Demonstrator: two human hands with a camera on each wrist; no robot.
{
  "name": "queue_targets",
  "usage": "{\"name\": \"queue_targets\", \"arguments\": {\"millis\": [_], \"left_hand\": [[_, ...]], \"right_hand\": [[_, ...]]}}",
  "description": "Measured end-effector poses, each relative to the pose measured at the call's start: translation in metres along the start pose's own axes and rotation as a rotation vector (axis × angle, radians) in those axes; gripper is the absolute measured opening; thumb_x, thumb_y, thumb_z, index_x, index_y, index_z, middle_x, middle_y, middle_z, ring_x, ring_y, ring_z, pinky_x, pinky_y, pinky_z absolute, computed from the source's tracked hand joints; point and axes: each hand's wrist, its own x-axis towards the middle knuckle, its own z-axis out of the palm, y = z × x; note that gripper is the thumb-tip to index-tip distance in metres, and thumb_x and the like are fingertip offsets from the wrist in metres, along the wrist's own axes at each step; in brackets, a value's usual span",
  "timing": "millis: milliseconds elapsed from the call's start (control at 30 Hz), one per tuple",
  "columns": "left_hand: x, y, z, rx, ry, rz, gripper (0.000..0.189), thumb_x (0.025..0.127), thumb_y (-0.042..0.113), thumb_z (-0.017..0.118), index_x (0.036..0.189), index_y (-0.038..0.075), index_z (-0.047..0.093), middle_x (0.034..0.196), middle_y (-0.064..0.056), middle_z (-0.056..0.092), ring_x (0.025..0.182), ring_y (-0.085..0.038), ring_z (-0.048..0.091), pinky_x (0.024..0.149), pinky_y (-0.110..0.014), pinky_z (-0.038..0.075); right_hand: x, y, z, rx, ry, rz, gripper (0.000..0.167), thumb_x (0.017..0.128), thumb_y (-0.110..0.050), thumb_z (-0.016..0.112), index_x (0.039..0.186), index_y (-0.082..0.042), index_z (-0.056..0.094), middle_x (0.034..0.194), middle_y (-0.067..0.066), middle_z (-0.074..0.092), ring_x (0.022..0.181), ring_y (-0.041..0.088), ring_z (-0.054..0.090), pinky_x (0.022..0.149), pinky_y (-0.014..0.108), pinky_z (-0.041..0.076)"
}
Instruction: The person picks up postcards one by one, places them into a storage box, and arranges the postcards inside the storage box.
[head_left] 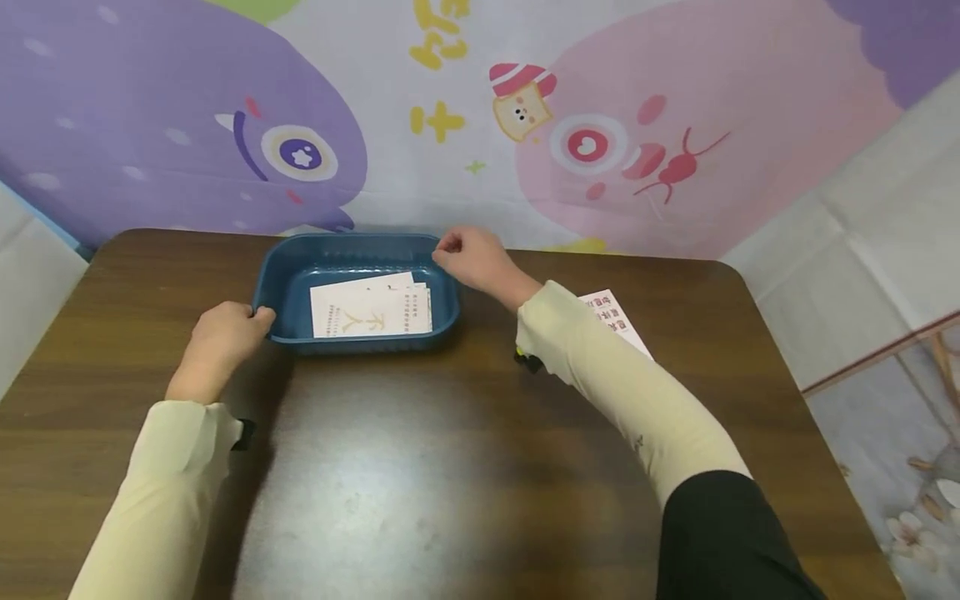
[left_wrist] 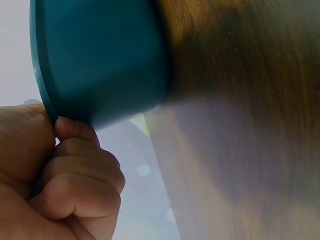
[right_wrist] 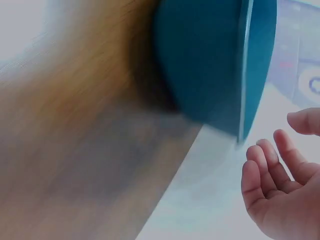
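Observation:
A dark blue plastic basin sits at the back of the table, with several printed cards lying in it. My left hand pinches the basin's left rim between thumb and curled fingers, as the left wrist view shows close up at the basin wall. By the back right corner is my right hand. In the right wrist view that hand is apart from the rim, its fingers loosely bent and a gap between thumb and index finger.
Partly under my right forearm, a white card with red characters lies on the wooden table. Right behind the table hangs a cartoon-printed cloth. A pale tiled wall covering borders the right side.

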Motion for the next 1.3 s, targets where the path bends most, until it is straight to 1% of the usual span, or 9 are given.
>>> {"name": "queue_targets", "arguments": {"millis": [300, 433, 633, 733, 800, 867, 967, 1100, 1300], "left_hand": [[-0.001, 0.003, -0.001, 0.009, -0.014, 0.004, 0.040, 0.091, 0.029, 0.031, 0.060, 0.006, 0.041, 0.060, -0.004, 0.037, 0.066, -0.026, 0.043, 0.056, -0.031, 0.029], [-0.001, 0.003, 0.000, 0.019, -0.030, 0.001, 0.040, 0.092, 0.029, 0.031, 0.062, 0.005, 0.042, 0.064, -0.008, 0.041, 0.070, -0.029, 0.044, 0.057, -0.032, 0.031], [-0.001, 0.002, -0.004, 0.033, -0.057, -0.001, 0.041, 0.093, 0.031, 0.029, 0.064, 0.004, 0.042, 0.067, -0.010, 0.043, 0.073, -0.031, 0.045, 0.060, -0.034, 0.032], [-0.001, 0.002, -0.004, 0.038, -0.058, 0.003, 0.041, 0.092, 0.030, 0.030, 0.063, 0.005, 0.043, 0.067, -0.010, 0.043, 0.073, -0.031, 0.045, 0.059, -0.033, 0.032], [0.000, 0.003, -0.003, 0.038, -0.062, 0.005, 0.041, 0.092, 0.030, 0.031, 0.063, 0.005, 0.044, 0.069, -0.011, 0.045, 0.074, -0.032, 0.045, 0.060, -0.033, 0.032], [-0.001, 0.002, -0.003, 0.036, -0.066, 0.001, 0.040, 0.092, 0.030, 0.031, 0.063, 0.005, 0.044, 0.069, -0.011, 0.045, 0.074, -0.032, 0.045, 0.059, -0.034, 0.032], [-0.001, 0.001, -0.003, 0.031, -0.065, -0.009, 0.040, 0.091, 0.030, 0.031, 0.062, 0.006, 0.043, 0.067, -0.010, 0.043, 0.073, -0.031, 0.045, 0.058, -0.033, 0.032], [-0.002, 0.002, -0.002, 0.033, -0.050, -0.011, 0.040, 0.091, 0.030, 0.030, 0.061, 0.006, 0.043, 0.065, -0.008, 0.042, 0.072, -0.029, 0.045, 0.057, -0.032, 0.031], [0.000, 0.002, -0.003, 0.036, -0.069, -0.004, 0.041, 0.092, 0.030, 0.031, 0.063, 0.005, 0.045, 0.067, -0.009, 0.043, 0.072, -0.030, 0.045, 0.058, -0.033, 0.031]], "right_hand": [[-0.044, 0.063, -0.040, 0.020, 0.093, 0.210, 0.032, 0.090, -0.034, 0.056, 0.108, -0.008, 0.061, 0.109, 0.009, 0.061, 0.100, 0.024, 0.056, 0.089, 0.038, 0.045], [-0.066, 0.095, -0.051, 0.027, 0.126, 0.325, 0.037, 0.089, -0.036, 0.056, 0.111, -0.007, 0.060, 0.110, 0.011, 0.061, 0.096, 0.025, 0.059, 0.083, 0.038, 0.048], [-0.096, 0.140, -0.064, -0.093, 0.118, 0.416, 0.051, 0.087, -0.038, 0.058, 0.117, 0.003, 0.059, 0.118, 0.020, 0.060, 0.100, 0.031, 0.059, 0.083, 0.040, 0.048], [-0.107, 0.157, -0.066, -0.192, 0.112, 0.438, 0.050, 0.085, -0.043, 0.059, 0.102, 0.005, 0.063, 0.109, 0.022, 0.060, 0.104, 0.036, 0.052, 0.087, 0.043, 0.043], [-0.113, 0.166, -0.067, -0.271, 0.105, 0.440, 0.048, 0.084, -0.046, 0.060, 0.081, 0.002, 0.063, 0.093, 0.020, 0.060, 0.099, 0.036, 0.050, 0.082, 0.043, 0.042], [-0.116, 0.171, -0.066, -0.305, 0.084, 0.450, 0.050, 0.083, -0.048, 0.061, 0.064, -0.003, 0.053, 0.076, 0.013, 0.053, 0.088, 0.033, 0.048, 0.074, 0.041, 0.041], [-0.120, 0.177, -0.066, -0.331, 0.065, 0.457, 0.049, 0.081, -0.047, 0.064, 0.058, -0.007, 0.047, 0.066, 0.007, 0.048, 0.075, 0.028, 0.047, 0.067, 0.036, 0.040], [-0.119, 0.181, -0.068, -0.278, 0.044, 0.510, 0.044, 0.079, -0.044, 0.067, 0.073, -0.001, 0.057, 0.073, 0.009, 0.053, 0.069, 0.022, 0.046, 0.063, 0.032, 0.040], [-0.118, 0.191, -0.075, -0.119, 0.050, 0.596, 0.050, 0.082, -0.033, 0.066, 0.104, 0.011, 0.059, 0.101, 0.023, 0.058, 0.081, 0.025, 0.052, 0.069, 0.031, 0.044]]}}
